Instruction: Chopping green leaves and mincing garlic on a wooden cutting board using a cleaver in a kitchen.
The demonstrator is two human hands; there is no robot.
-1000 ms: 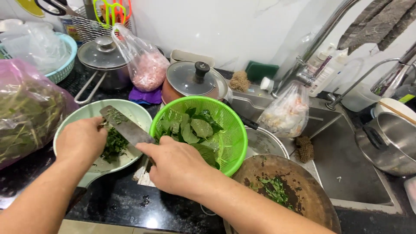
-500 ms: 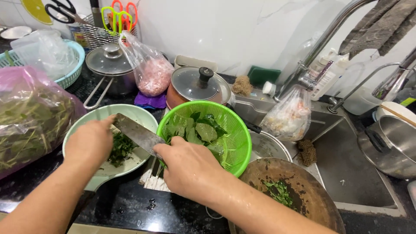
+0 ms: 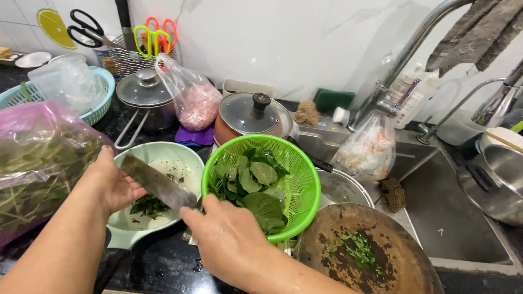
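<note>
Both hands work one flat steel cleaver [image 3: 159, 184]: right hand [image 3: 229, 239] gripping its handle, left hand [image 3: 111, 182] cupping the blade.

Two bare forearms, sleeveless as far as the view reaches. Left hand [image 3: 111, 182] and right hand [image 3: 229, 239] ungloved, without rings or watch; slightly glossy, perhaps wet. Short, unpainted nails where visible.

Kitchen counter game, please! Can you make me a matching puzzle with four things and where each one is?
Things:
1. knife
2. green colander
3. scissors
4. round chopping board

Places:
A. up by the wall
B. over the pale bowl
C. beside the sink, with herb bits on it
D. full of leaves

Pairs: 1-B, 2-D, 3-A, 4-C
</note>
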